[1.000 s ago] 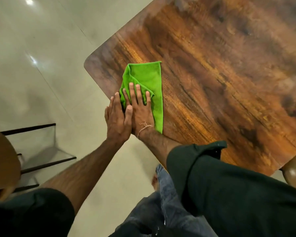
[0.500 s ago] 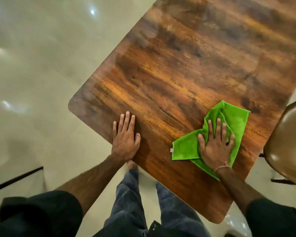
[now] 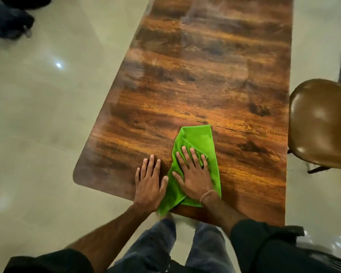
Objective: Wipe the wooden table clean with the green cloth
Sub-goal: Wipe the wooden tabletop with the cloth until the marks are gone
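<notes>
Flat beneath the right hand (image 3: 193, 174) lies the green cloth (image 3: 197, 140).

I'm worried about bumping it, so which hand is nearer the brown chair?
Right. The right hand lies flat on the green cloth, left of the brown chair; the left hand rests on the wooden table even farther left.

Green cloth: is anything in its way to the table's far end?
Nothing visible is. The right hand presses the green cloth on the wooden table; the left hand lies beside it, not ahead. The brown chair stands beside the table.
</notes>
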